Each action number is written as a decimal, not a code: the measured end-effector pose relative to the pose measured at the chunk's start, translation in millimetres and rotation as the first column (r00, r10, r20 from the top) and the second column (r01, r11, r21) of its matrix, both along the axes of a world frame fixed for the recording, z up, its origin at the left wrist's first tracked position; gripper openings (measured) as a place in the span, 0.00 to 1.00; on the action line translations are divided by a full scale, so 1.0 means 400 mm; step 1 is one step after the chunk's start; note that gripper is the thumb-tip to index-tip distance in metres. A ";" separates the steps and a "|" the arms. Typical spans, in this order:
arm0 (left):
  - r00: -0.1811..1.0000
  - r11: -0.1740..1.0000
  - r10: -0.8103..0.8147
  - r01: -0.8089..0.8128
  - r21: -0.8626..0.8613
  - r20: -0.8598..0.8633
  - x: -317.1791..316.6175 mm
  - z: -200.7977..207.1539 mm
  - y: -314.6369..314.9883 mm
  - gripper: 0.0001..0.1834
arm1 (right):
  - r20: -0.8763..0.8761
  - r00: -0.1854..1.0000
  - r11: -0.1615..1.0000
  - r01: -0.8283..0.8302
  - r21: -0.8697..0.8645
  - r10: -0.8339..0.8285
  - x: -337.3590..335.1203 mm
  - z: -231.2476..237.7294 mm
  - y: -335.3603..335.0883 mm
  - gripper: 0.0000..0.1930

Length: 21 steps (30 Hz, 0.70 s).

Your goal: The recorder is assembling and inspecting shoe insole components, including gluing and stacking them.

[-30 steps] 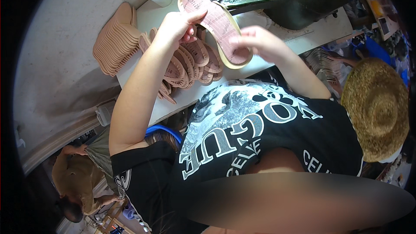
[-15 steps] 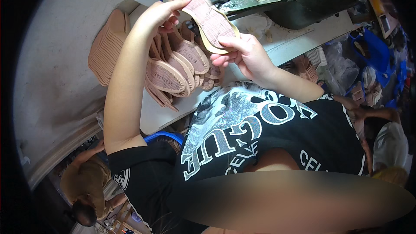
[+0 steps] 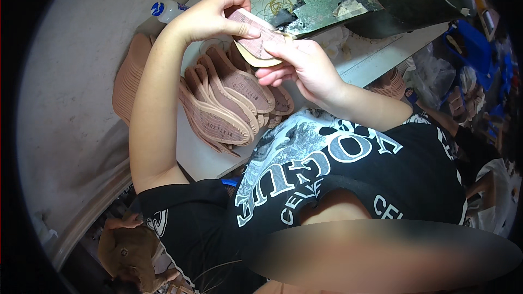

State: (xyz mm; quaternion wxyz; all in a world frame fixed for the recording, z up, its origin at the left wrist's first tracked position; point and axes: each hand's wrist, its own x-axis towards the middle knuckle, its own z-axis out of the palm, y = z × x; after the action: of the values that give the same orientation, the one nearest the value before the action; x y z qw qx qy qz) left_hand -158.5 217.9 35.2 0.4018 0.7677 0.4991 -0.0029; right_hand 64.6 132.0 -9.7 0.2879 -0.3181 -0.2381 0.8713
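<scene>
A pink, cream-edged shoe insole (image 3: 269, 36) is held above the counter (image 3: 199, 159), gripped by both hands: the left hand (image 3: 215, 19) closed over its far-left end, the right hand (image 3: 302, 65) pinching its right side. Overlapping insoles (image 3: 231, 95) crowd the counter's near-left corner.
</scene>
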 end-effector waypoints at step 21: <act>0.942 0.903 0.328 -0.336 -0.269 -0.076 0.072 0.063 -0.173 0.15 | 0.134 0.986 0.990 -0.107 0.087 0.095 0.043 0.022 0.021 0.19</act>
State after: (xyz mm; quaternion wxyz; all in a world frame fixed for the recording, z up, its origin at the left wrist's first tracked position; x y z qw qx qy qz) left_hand -129.8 148.9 60.3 0.4929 0.6074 0.6228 -0.0154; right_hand 81.6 140.4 -0.7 0.2420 -0.3476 -0.3127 0.8502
